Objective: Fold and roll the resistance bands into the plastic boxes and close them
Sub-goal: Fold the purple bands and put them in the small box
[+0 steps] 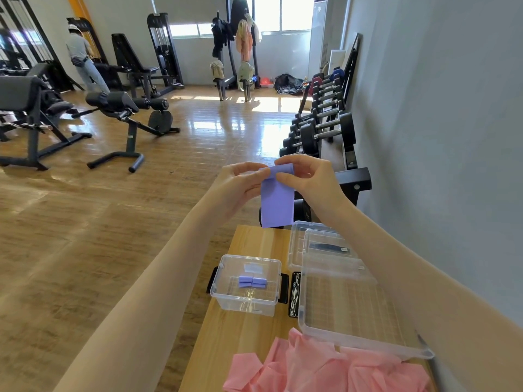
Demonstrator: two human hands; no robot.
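The purple resistance band [276, 200] hangs in the air between the two hands, its top edge curled over into the start of a roll and the rest dropping as a flat, limp strip toward the far end of the wooden table [226, 329]. It looks thin, light and soft, with no stiffness of its own, so the roll will likely spring loose unless it is pinched at both ends of the curl and kept under slight tension. The left hand [240, 185] pinches the left end of the rolled top with fingertips and thumb; the right hand [308, 176] holds the right end, fingers bent over it, though how far the thumb wraps underneath is hard to tell. Below the left hand stands a small open plastic box [226, 295] with rolled purple bands [252, 281] already lying inside. Below the right forearm sits a larger shallow clear tray [351, 335], possibly a lid, stacked over another clear box [295, 250]. Nearest the body, a heap of pink bands [311, 369] lies loose and unrolled.
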